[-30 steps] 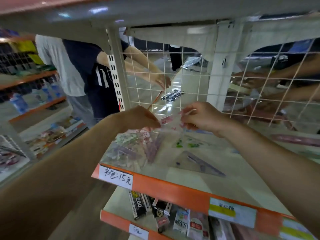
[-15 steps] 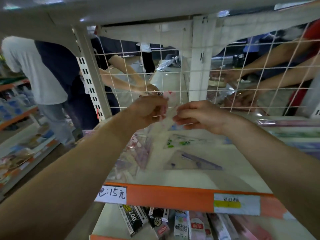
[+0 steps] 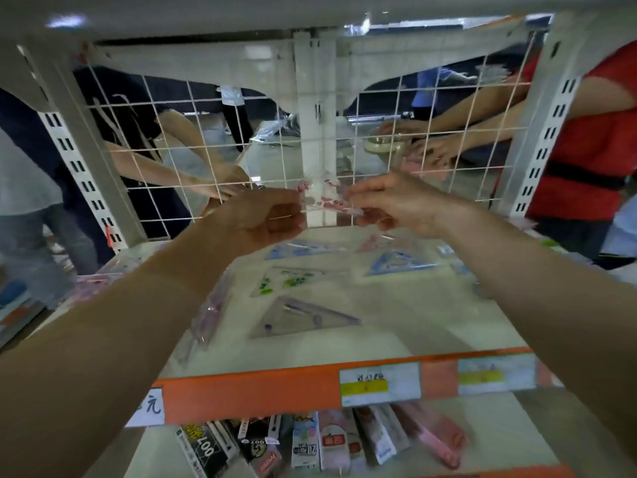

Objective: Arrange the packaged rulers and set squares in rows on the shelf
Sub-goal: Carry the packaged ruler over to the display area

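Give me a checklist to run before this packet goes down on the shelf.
1. Left hand grips the packet: ok.
2. Right hand pinches its other end: ok.
3. Packet held clear above the shelf: ok.
4. Bare shelf right of the purple set square: ok.
5. Ruler packet lies square to the rows: not ok, looks slanted.
6. Held packet's contents: cannot tell, blurred.
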The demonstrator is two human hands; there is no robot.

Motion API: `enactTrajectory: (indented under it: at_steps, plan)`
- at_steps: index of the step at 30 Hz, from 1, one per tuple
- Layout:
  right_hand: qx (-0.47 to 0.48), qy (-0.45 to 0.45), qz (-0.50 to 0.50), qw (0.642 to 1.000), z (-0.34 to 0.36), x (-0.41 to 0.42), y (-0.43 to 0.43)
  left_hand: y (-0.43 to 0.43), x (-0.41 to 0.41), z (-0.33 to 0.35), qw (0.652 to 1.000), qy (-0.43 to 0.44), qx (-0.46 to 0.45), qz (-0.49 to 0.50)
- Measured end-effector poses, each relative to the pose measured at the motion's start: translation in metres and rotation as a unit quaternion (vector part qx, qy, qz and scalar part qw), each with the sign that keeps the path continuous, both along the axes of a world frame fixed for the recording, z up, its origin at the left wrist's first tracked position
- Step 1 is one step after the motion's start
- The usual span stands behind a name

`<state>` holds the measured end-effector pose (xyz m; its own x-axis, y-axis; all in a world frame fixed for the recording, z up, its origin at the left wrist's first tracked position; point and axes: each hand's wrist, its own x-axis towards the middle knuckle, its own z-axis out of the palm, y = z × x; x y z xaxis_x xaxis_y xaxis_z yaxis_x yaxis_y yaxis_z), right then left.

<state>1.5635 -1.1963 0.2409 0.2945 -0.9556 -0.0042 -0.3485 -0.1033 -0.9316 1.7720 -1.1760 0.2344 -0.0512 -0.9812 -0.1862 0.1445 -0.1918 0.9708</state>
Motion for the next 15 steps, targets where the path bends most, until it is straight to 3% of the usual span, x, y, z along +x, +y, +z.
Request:
enactTrajectory:
  at_steps: [5, 15]
  plan:
    - [-0.004, 0.01, -0.032, 0.999, -0.003, -0.029, -0.013, -0.011, -0.019, -0.011, 0.987, -0.16, 0.012, -0.01]
    - [-0.023, 0.054, -0.075, 0.995, -0.019, -0.074, -0.039, -0.042, -0.059, -0.022, 0.974, -0.225, -0.019, 0.015]
